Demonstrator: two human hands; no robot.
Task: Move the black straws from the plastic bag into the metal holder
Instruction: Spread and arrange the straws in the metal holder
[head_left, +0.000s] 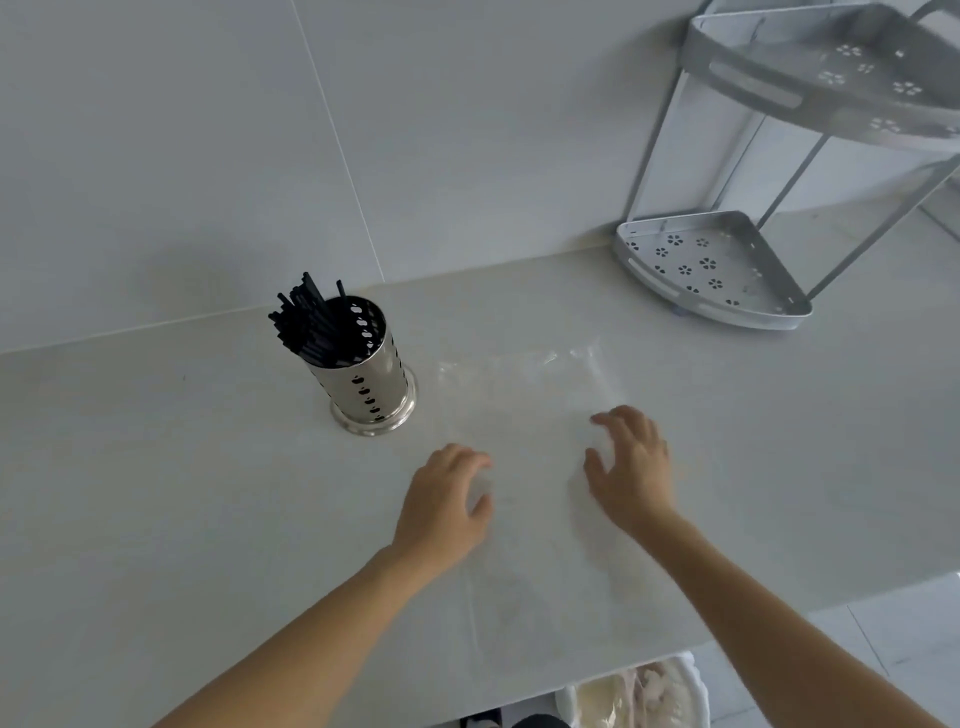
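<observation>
Straws (306, 322) stand bundled in the metal holder (363, 379); light, stiff, slippery. Your left hand (447, 504) and right hand (631, 467) hover spread, holding nothing, over the limp plastic bag (524, 395); pinch its edge.

The metal holder (367, 374) stands upright on the table (156, 467), at ten o'clock from the plastic bag (524, 441). The black straws (306, 322) stand inside the holder, leaning toward ten o'clock. The bag lies flat on the table, just beside the holder at its three o'clock. The left hand (447, 504) and right hand (631, 467) rest over the bag's near part. A corner rack (711, 265) stands at two o'clock, against the wall (467, 130), well apart from the bag.
</observation>
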